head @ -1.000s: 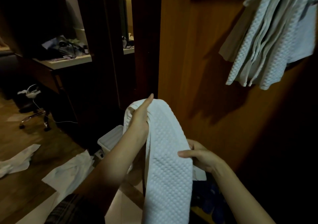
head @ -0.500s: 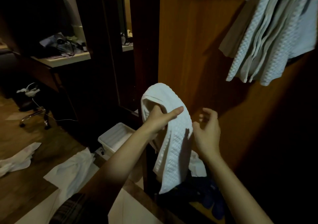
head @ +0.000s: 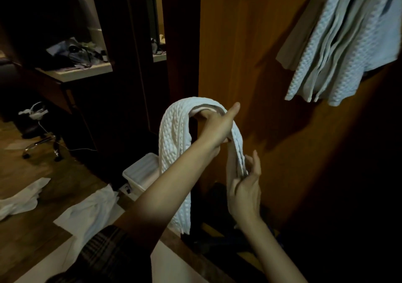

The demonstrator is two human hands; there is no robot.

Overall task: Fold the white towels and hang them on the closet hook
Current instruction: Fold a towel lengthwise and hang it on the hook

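Observation:
A white waffle-textured towel [head: 174, 143] is draped over my left hand [head: 215, 126], which is raised in front of the wooden closet wall with its fingers tucked under the fold and its thumb pointing right. The towel's longer end hangs down behind my left forearm. My right hand [head: 245, 187] is below and to the right, pinching the towel's shorter hanging end between fingers and thumb. Several white towels [head: 339, 43] hang high at the upper right of the closet; the hook itself is hidden.
White cloths lie on the wooden floor [head: 24, 200] [head: 91, 213]. A white plastic bin [head: 141, 174] stands by the closet's foot. Dark items [head: 219, 235] sit on the closet floor. A cluttered desk [head: 80, 69] and a chair base [head: 41, 143] are at the left.
My left hand has risen and turned, with the towel looped further over it. My right hand, free half a second ago, has dropped and taken hold of the towel's hanging end.

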